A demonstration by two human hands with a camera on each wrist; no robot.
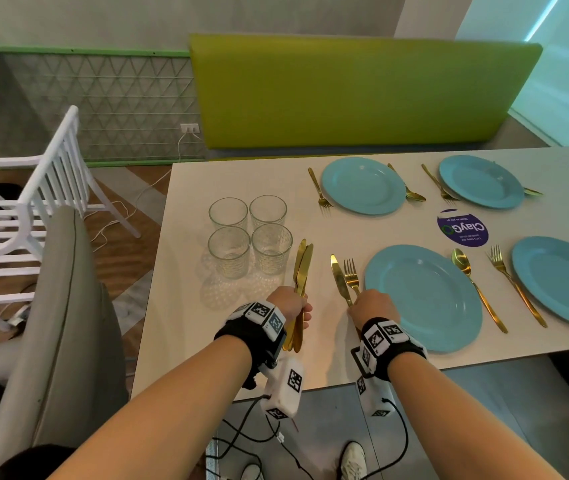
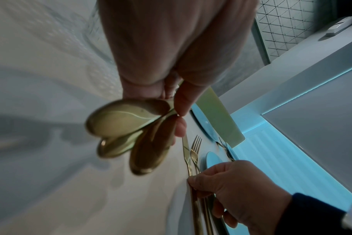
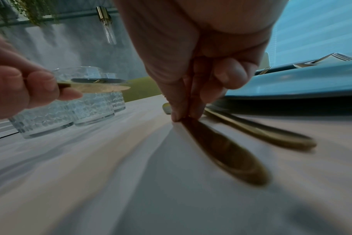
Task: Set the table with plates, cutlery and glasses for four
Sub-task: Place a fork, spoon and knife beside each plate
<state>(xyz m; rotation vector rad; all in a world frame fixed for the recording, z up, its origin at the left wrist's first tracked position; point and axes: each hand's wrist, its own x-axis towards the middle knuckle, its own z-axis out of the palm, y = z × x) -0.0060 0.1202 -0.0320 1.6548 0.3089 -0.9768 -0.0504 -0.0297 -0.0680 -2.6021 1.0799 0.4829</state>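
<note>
Several blue plates lie on the white table (image 1: 241, 341); the near-left plate (image 1: 421, 296) has a gold fork (image 1: 350, 275) on its left and a spoon (image 1: 466, 271) on its right. My right hand (image 1: 354, 306) pinches a gold knife (image 1: 340, 278) that lies flat just left of that fork; the right wrist view shows its fingertips (image 3: 176, 117) at the knife's handle (image 3: 221, 151). My left hand (image 1: 302, 308) grips a bundle of gold knives (image 1: 300, 268) above the table; their handles (image 2: 131, 127) fan out. Several empty glasses (image 1: 248, 233) stand grouped at the left.
The far plates (image 1: 362, 185) and the near-right plate (image 1: 560, 282) each have a fork and a spoon beside them. A purple round sticker (image 1: 462, 227) sits between the plates. A grey chair back (image 1: 61, 306) and a white chair (image 1: 33, 202) stand left; a green bench back (image 1: 362, 91) lies beyond.
</note>
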